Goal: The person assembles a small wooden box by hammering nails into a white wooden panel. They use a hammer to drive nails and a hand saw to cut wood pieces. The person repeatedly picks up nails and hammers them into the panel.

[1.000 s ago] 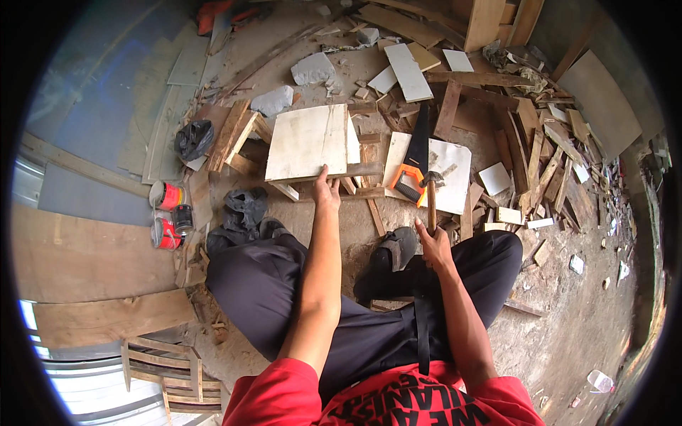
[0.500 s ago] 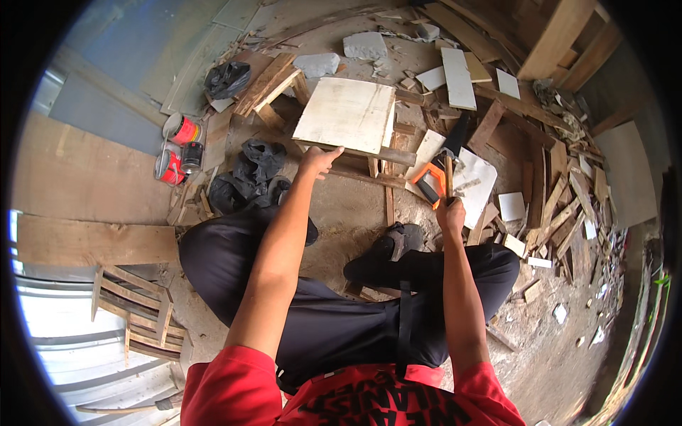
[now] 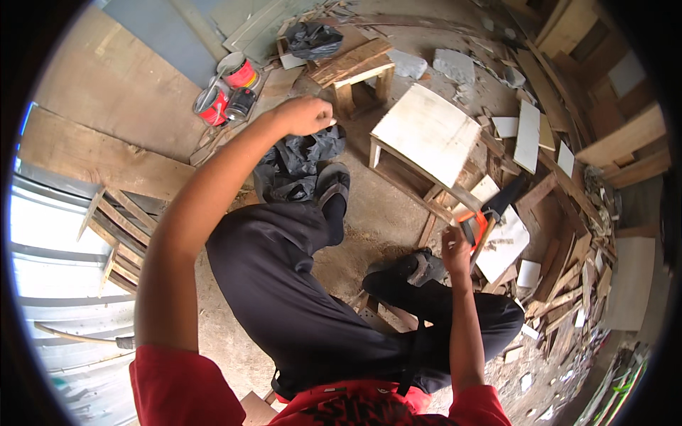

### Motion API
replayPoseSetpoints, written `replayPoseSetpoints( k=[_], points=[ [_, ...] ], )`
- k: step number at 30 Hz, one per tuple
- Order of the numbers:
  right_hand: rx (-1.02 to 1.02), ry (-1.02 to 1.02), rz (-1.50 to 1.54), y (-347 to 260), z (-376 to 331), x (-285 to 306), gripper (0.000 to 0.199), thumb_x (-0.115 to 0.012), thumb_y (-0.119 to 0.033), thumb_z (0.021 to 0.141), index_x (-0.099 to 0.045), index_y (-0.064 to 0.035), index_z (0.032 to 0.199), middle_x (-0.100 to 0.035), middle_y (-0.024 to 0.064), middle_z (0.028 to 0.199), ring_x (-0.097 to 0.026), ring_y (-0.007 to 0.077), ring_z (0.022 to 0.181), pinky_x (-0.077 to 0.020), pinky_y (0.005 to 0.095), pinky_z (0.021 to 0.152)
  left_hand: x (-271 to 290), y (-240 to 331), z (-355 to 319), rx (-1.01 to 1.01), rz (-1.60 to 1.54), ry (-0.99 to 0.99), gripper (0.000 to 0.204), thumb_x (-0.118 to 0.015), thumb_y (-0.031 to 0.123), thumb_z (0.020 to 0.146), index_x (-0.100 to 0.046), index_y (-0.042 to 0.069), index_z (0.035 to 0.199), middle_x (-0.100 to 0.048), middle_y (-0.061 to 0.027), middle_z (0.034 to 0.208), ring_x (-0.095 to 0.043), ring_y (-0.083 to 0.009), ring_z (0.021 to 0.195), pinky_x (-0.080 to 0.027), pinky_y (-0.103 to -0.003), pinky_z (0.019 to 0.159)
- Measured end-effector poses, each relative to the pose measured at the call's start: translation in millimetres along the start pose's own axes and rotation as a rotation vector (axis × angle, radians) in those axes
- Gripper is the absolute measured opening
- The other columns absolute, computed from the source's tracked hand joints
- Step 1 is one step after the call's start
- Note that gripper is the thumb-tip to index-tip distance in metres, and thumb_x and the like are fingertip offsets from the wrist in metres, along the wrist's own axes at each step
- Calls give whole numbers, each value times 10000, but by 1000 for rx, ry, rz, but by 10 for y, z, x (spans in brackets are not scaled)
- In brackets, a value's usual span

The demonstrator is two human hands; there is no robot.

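My left hand [image 3: 307, 116] is raised above the black plastic bags [image 3: 302, 156], its fingers curled together. A small pale spot shows at its fingertips, too small to name. My right hand [image 3: 456, 248] is closed beside the orange-handled handsaw [image 3: 477, 228], around what looks like a hammer with a wooden handle [image 3: 485, 238]; its head is hard to make out. Ahead, between my hands, stands a low wooden stool [image 3: 426, 131] with a white, stained top. Neither hand touches it.
A second wooden stool [image 3: 353, 64] stands farther off, near paint cans [image 3: 239, 71]. Scrap wood [image 3: 561, 284] is heaped on the right, with white board offcuts [image 3: 526, 135] beyond. Concrete lumps [image 3: 455, 65] lie at the back. My shoes [image 3: 405, 270] rest on the dirt floor.
My left hand has let go of the white-topped stool's near edge and lifted away to the left. My right hand has drawn slightly nearer, its tool tilting right. The view has turned left.
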State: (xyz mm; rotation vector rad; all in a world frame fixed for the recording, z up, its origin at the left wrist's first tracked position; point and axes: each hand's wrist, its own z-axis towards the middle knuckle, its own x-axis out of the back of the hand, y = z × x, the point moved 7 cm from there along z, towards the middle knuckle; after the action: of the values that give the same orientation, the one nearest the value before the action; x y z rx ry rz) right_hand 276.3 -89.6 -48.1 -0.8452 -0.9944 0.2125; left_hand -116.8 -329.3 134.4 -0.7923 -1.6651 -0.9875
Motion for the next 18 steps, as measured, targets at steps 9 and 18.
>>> replayPoseSetpoints(
  k=[9,18],
  points=[
    [-83,-523,262,-1361,460,-1031,232,-694,-133,914,-643,30,1071,-714,184,834,-731,298,793,-555,372,689,-1461,-1230,-151,245,43,-121,365,-660,369,912,-674,68,1118,-697,-200,1091,-645,-403,1063,-513,-485,916],
    [-321,-406,349,-1520,945,-1663,231,-671,-139,955,-648,28,1113,-722,180,939,-727,242,898,-552,354,796,-2173,-570,1005,71,-383,625,321,-632,63,766,-709,100,1075,-702,-153,971,-661,-348,984,-516,-485,871]
  ],
)
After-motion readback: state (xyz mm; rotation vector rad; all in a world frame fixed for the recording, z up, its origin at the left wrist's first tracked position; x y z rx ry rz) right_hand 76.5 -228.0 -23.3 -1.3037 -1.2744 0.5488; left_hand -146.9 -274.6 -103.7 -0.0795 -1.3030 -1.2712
